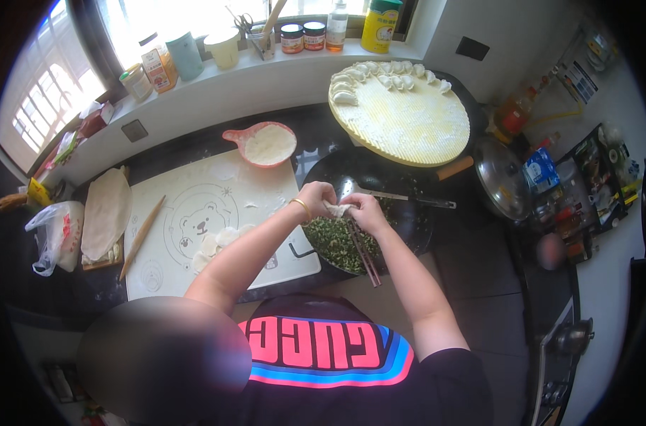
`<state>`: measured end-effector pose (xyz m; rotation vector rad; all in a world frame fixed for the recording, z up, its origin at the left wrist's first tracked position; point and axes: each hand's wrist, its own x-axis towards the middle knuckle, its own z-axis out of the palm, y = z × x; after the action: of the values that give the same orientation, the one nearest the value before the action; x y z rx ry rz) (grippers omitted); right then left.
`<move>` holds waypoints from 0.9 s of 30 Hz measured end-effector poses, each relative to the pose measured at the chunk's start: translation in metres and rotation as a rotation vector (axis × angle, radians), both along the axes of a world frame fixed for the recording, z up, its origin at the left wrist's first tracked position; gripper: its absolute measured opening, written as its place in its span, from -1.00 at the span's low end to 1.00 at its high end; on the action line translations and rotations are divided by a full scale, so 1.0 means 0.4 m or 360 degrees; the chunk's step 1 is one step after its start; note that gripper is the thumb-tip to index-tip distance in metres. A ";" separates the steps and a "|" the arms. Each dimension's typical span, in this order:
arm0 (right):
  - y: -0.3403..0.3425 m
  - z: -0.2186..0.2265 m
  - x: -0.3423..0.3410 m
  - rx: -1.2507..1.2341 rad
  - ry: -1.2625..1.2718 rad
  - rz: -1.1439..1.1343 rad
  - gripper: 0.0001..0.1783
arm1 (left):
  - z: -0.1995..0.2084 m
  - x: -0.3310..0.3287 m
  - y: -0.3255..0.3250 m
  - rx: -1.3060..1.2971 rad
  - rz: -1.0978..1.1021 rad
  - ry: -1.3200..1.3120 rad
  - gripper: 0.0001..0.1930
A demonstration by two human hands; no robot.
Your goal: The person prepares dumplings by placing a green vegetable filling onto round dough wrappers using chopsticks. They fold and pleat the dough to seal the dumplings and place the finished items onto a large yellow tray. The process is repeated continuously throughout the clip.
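Both my hands meet over a wide dark wok point(408, 238) of chopped green filling point(337, 245). Between them is a small white dumpling point(336, 210), its edge pinched in the fingers. My left hand point(316, 199) grips its left side, and my right hand point(366, 213) grips its right side. The fingers partly hide the dumpling. A pair of brown chopsticks point(365, 255) rests in the wok below my right hand, its ends over the near rim. A metal spatula point(415, 201) lies across the far part of the wok. Round dough wrappers point(209, 245) overlap on the white mat point(160, 234), beside my left forearm.
Behind the wok, a round yellow board point(408, 117) carries finished dumplings along its far edge. A pink bowl of flour point(267, 144) stands at the mat's back edge. Left are a rolling pin point(143, 238) and a dough sheet point(106, 213). A lidded pan point(500, 177) sits right.
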<state>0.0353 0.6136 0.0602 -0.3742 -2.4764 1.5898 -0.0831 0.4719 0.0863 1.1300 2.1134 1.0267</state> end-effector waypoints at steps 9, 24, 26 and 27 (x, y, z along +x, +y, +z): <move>-0.013 0.004 0.001 0.0196 -0.0026 0.0000 -0.84 | -0.038 -0.010 0.009 0.0097 -0.0041 0.0273 -0.76; 0.004 -0.010 -0.009 -0.0661 -0.0189 -0.0004 -0.91 | -0.036 -0.015 -0.001 -0.0041 0.0201 -0.0506 -0.83; 0.020 -0.036 -0.016 -0.0643 -0.0182 -0.0053 -0.88 | -0.020 -0.010 -0.006 0.0018 0.0238 -0.0574 -0.82; 0.029 -0.046 -0.017 -0.0676 -0.0176 -0.0060 -0.88 | -0.013 -0.010 -0.007 0.0048 0.0254 -0.0607 -0.81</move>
<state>0.0286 0.6250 0.0417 -0.5752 -2.1717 2.1286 -0.0870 0.4691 0.0812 0.7161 1.9051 1.2405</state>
